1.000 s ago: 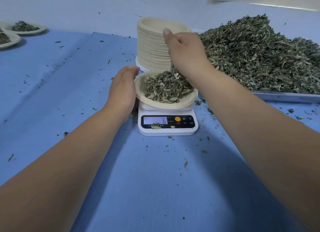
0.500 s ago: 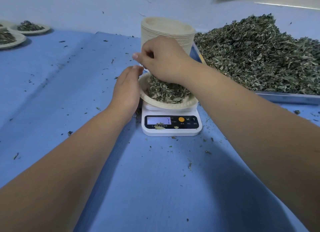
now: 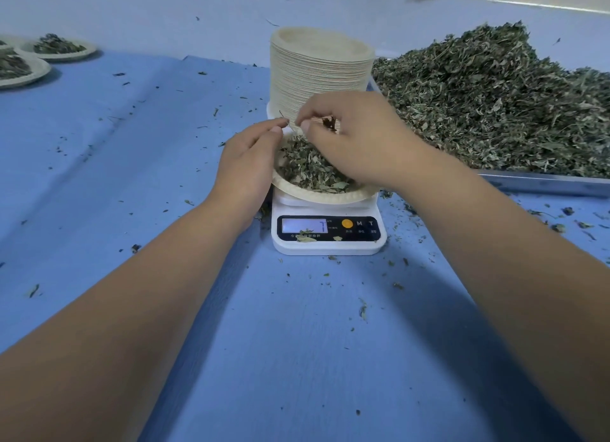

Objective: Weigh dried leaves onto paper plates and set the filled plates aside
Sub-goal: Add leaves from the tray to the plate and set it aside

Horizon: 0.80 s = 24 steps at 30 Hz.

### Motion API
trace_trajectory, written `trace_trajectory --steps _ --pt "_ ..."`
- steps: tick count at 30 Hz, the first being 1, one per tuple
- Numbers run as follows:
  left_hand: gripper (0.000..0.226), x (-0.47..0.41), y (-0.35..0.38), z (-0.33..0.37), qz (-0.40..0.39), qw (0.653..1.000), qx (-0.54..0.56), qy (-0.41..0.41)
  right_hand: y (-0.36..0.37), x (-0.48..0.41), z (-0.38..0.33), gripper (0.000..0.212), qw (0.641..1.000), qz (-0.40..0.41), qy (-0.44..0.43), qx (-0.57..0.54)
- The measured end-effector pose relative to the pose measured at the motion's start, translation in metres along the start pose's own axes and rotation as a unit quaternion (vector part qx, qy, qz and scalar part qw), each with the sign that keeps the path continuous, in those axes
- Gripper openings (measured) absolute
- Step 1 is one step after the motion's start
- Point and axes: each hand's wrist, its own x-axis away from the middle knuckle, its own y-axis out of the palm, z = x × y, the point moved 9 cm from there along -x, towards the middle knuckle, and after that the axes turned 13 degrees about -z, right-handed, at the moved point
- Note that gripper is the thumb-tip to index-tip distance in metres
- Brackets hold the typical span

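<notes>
Pinches dried leaves (image 3: 330,123) with right hand (image 3: 356,144); under its fingers (image 3: 308,127), one plate (image 3: 317,195) on one scale (image 3: 330,247). Touches rim with relaxed left hand (image 3: 247,164).

Both forearms bare, reaching fwd & converging mid-frame. L hand (image 3: 249,167) stands on edge, palm facing right, fingers near straight & together, tips almost meeting R fingertips. R hand (image 3: 358,141) arched palm-down, back toward the camera, fingers curled, pinching a dark leaf scrap (image 3: 330,123).

Single head-worn wide-angle view, facing forward-down, close above scale (image 3: 328,233).
</notes>
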Motion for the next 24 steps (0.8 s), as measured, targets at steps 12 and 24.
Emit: trace_trajectory --steps 12,24 --pt "0.021 0.001 -0.004 -0.004 0.026 0.999 0.022 -0.032 -0.034 0.075 0.067 0.019 0.979 0.168 0.112 0.006" --pt "0.025 0.000 0.000 -0.007 0.012 0.999 -0.006 -0.038 0.035 0.096 0.093 0.029 0.990 -0.049 0.124 0.039"
